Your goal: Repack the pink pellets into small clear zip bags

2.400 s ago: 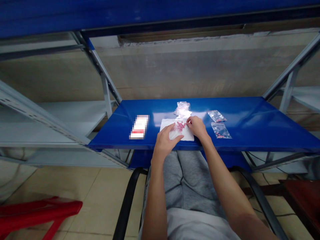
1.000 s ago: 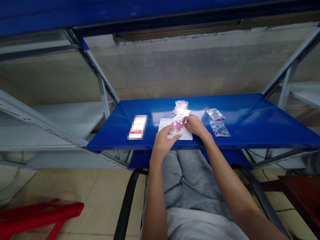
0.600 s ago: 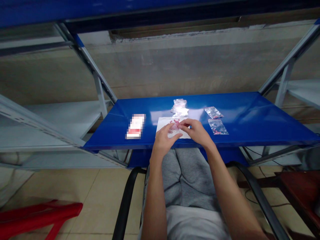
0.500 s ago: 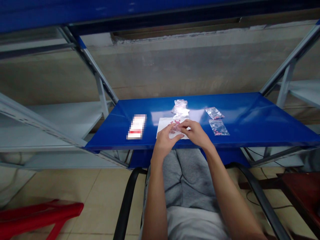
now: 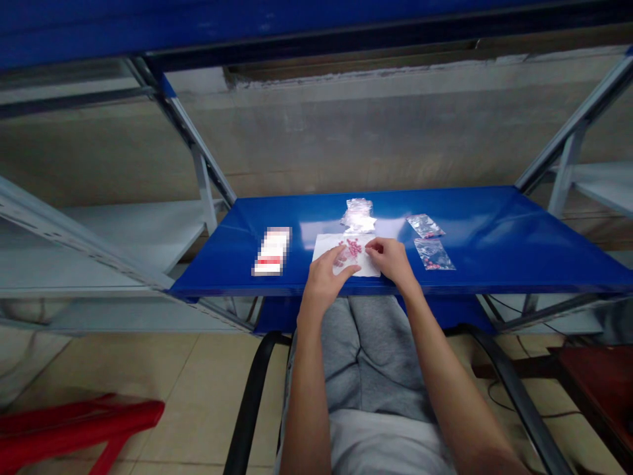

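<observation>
On a white sheet of paper (image 5: pixel 321 244) lies a loose pile of small pink-red beads (image 5: pixel 354 247). My left hand (image 5: pixel 321 276) is curved at the sheet's left side, its fingers on a small clear plastic bag (image 5: pixel 341 260) that is hard to see against the paper. The thumb reaches along the bag's near side. My right hand (image 5: pixel 390 257) rests at the sheet's right edge, fingertips pinched together just right of the beads. Whatever sits in that pinch is too small to make out.
Behind the paper is a stack of shiny clear bags (image 5: pixel 359 214). Two bags holding red beads, a farther one (image 5: pixel 426 226) and a nearer one (image 5: pixel 434 256), lie to the right. A blurred-out white and red item (image 5: pixel 271 251) is at left on the blue shelf (image 5: pixel 519 244).
My right hand has moved right, away from the bag and my left hand, to the side of the beads. The bead pile shows more fully. My left hand has hardly moved.
</observation>
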`<state>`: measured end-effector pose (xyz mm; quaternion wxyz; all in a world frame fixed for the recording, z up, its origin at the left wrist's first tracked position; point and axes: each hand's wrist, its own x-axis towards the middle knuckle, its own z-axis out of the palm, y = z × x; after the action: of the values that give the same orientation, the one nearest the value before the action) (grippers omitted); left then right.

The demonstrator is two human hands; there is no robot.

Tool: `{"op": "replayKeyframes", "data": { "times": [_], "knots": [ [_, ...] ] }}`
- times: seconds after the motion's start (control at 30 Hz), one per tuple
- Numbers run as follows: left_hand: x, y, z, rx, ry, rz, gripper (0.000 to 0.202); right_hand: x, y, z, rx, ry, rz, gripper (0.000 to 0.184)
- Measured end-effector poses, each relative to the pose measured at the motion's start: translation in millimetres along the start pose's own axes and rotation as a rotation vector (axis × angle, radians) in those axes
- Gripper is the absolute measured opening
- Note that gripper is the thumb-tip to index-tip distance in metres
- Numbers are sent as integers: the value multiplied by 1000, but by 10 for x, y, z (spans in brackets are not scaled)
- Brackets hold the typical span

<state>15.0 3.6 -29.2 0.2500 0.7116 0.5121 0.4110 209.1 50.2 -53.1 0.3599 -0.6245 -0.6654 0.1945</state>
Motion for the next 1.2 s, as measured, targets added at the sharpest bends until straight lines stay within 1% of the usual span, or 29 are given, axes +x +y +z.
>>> {"op": "replayKeyframes", "data": {
  "times": [0.1, 0.2, 0.37, 0.43, 0.5, 0.57, 0.67, 0.7, 0.77, 0.83, 0.93, 1.03, 1.2],
  "knots": [
    [0, -21, -1, 1, -4, 11, 50, 15, 2, 100, -142, -5, -14, 13],
    [0, -48, -6, 12, 4, 22, 50, 27, -16, 170, -229, 4, -31, 13],
    [-1, -59, -30, 30, 5, 20, 50, 54, -36, 199, -258, -17, -38, 14],
    [-1, -52, -38, 32, 3, 12, 50, 57, -33, 166, -222, -12, -30, 14],
    [-2, -44, -39, 32, 3, 7, 50, 33, -29, 111, -123, 2, -12, 13],
    [-4, -35, -32, 36, 4, 3, 51, -30, -42, 51, 69, 4, 20, 16],
    [-12, -18, -18, 59, -2, 1, 51, -178, -127, 11, 432, -45, 67, 29],
    [-15, -10, -18, 63, -6, 4, 51, -227, -172, 16, 527, -68, 69, 32],
    [-20, 8, -26, 52, -17, 17, 49, -300, -270, 43, 640, -110, 38, 33],
    [-21, 26, -45, 28, -25, 30, 48, -334, -353, 64, 661, -145, -22, 33],
    [-18, 45, -75, 23, -34, 27, 47, -336, -417, 43, 622, -202, -92, 35],
    [-15, 46, -82, 48, -39, 24, 47, -336, -435, -32, 578, -236, -118, 38],
    [-19, 27, -51, 72, -31, 21, 48, -361, -450, -111, 439, -242, -163, 38]
  ]
}}
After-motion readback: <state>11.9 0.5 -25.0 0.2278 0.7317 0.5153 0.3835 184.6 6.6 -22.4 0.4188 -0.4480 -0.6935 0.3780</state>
